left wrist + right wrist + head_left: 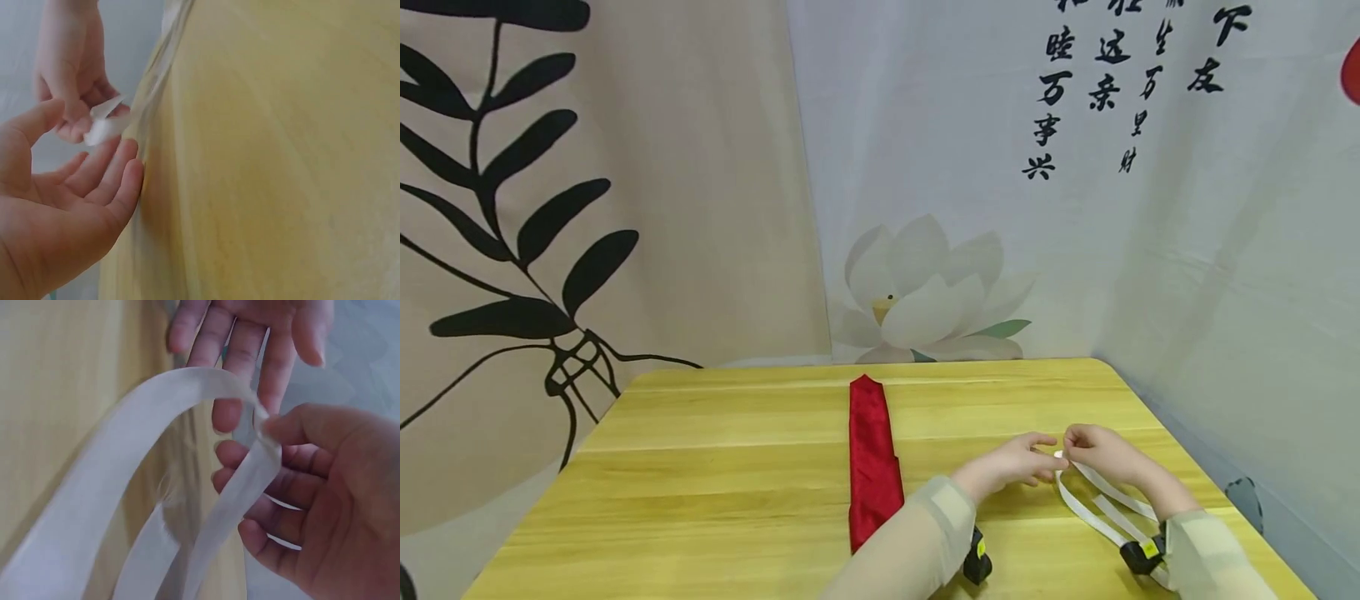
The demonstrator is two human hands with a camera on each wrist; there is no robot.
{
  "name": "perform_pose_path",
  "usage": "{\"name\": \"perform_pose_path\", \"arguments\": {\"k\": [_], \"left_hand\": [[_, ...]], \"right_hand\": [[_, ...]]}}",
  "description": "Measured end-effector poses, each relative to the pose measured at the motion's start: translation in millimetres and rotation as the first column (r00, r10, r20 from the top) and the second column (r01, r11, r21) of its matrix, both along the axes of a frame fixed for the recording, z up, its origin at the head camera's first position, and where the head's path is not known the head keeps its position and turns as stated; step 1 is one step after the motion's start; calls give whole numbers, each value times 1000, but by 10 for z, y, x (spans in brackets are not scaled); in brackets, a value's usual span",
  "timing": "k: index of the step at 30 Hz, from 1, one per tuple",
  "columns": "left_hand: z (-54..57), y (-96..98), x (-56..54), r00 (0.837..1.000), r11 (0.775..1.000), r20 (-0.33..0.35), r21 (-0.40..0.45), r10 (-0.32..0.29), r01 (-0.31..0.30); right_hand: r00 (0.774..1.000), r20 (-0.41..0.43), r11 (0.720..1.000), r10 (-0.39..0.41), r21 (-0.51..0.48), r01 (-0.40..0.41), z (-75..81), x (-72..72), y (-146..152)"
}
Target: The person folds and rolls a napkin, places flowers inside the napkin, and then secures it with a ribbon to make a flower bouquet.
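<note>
A white ribbon (1093, 518) loops over the right part of the table in the head view. My right hand (1103, 454) pinches it between thumb and fingers. In the right wrist view, the ribbon (144, 419) bends into an arch at the pinch, and a frayed loose end hangs below. My left hand (1013, 462) is beside the loop, palm turned up and fingers extended. Its fingertips (226, 415) lie just behind the ribbon in that view; whether they touch it I cannot tell. Further left, a folded red cloth strip (874, 458) lies lengthwise on the table.
The wooden table (722, 475) has its far edge against a printed cloth backdrop (730, 183). A black device with a yellow label (976, 558) sits by the left cuff, and another black device (1142, 554) by the right.
</note>
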State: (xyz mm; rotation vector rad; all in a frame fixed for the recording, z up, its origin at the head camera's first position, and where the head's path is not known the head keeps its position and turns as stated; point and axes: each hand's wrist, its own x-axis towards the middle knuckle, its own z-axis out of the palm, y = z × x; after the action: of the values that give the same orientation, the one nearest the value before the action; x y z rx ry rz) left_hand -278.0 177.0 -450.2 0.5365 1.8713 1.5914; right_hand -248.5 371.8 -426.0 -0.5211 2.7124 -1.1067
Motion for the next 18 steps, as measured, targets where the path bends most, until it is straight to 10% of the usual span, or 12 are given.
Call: {"name": "perform_pose_path", "arguments": {"k": [18], "left_hand": [[158,-282,-216,973,981,147,52,179,-188]], "right_hand": [[998,34,952,59,-303,-46,110,-249,-267]]}}
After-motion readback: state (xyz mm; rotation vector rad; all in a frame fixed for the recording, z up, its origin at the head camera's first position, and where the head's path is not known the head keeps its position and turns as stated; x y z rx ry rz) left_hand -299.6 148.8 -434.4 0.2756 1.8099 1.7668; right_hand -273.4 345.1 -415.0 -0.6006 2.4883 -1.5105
